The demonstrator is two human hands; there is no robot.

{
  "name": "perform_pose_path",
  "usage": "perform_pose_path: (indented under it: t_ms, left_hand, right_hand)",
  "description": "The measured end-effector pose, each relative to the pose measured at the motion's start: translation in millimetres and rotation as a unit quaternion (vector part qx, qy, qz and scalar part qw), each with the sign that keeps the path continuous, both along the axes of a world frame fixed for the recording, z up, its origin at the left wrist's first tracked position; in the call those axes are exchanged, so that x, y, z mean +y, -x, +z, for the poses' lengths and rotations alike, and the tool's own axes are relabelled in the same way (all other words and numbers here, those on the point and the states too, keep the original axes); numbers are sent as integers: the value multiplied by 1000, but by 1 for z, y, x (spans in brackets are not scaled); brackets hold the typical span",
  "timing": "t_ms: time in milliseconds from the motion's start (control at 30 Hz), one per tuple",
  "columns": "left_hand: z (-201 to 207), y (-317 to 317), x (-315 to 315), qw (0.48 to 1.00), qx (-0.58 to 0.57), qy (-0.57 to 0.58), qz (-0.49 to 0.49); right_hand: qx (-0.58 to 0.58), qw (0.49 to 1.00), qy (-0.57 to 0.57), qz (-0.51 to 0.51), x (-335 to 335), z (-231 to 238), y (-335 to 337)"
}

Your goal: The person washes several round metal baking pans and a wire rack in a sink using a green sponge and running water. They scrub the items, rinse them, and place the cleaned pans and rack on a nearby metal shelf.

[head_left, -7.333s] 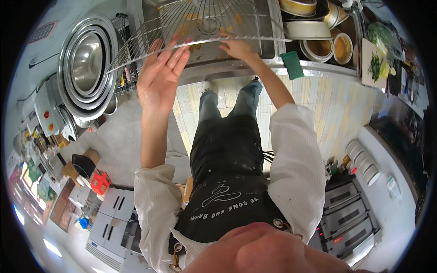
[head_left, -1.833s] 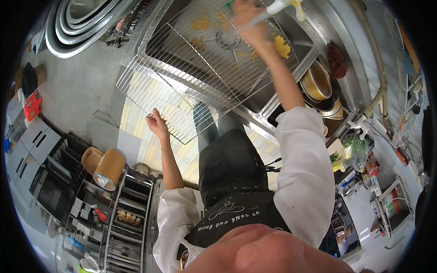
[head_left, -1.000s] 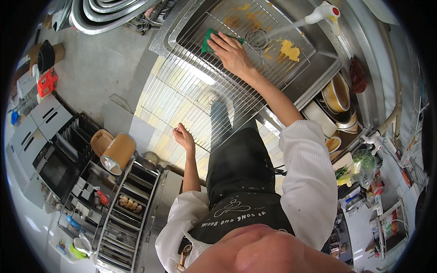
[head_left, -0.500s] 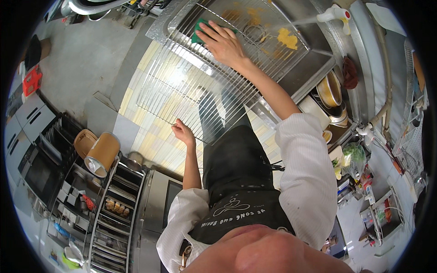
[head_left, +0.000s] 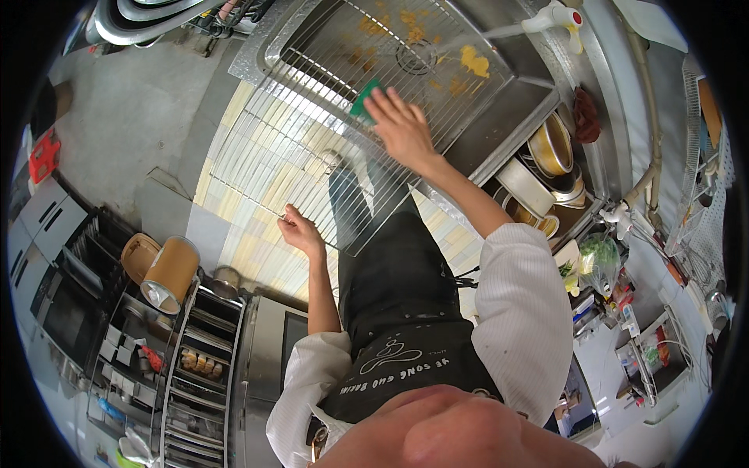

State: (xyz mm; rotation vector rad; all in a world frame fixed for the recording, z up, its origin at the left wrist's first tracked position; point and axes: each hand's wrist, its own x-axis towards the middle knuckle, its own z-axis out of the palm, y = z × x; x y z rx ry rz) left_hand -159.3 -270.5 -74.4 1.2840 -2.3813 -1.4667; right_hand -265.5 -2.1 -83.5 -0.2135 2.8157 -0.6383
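The rack (head_left: 300, 140) is a big rectangle of thin, shiny wires, far part over the sink (head_left: 499, 125), near part jutting way past its rim. The pad (head_left: 363, 100) is green, up against the wires, partly hidden under the right hand (head_left: 403, 132).

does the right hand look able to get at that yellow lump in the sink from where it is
Probably not directly: the wire rack seems to lie between the right hand and the yellow lump, and that hand is on the green pad.
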Motion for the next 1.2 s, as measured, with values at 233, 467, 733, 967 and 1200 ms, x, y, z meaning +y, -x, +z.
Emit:
perform_pose_path:
  t_ms: [233,467,733,967,1200]
  left_hand:
    - [45,49,52,997,52,-26,-60]
    - [58,45,41,996,20,35,-74]
    - [65,36,56,998,24,50,-43]
    - [63,36,61,997,53,31,-36]
    - [64,37,66,998,54,7,-4]
  right_hand:
    - [51,984,136,-102,65,-75,41]
    - [100,982,135,-88,131,-127,56]
    - [42,996,-4,-79,151,-130,43]
    - [-227,961,-51,-149,244,-165,21]
    - [-175,973,100,-115,139,-92,-39]
